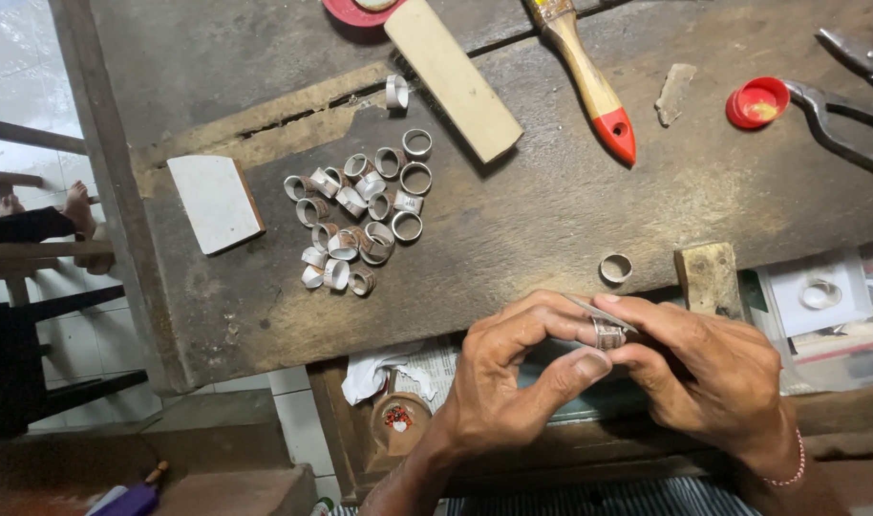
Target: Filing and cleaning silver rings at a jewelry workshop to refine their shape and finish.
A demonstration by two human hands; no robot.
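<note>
My left hand (508,377) pinches a small silver ring (607,334) between thumb and forefinger, just below the front edge of the wooden bench (551,210). My right hand (709,368) meets it from the right and holds a thin metal tool (599,312) whose tip lies across the ring. One loose silver ring (615,268) rests on the bench just above my hands. A pile of several silver ring bands (360,215) lies at centre left.
A white block (215,203) sits left of the pile. A wooden-backed brush (453,76), a red-tipped paintbrush (589,81), a red cap (757,101) and metal shears (847,124) lie along the back. A wooden peg (709,277) and a ring on white paper (820,293) lie at right.
</note>
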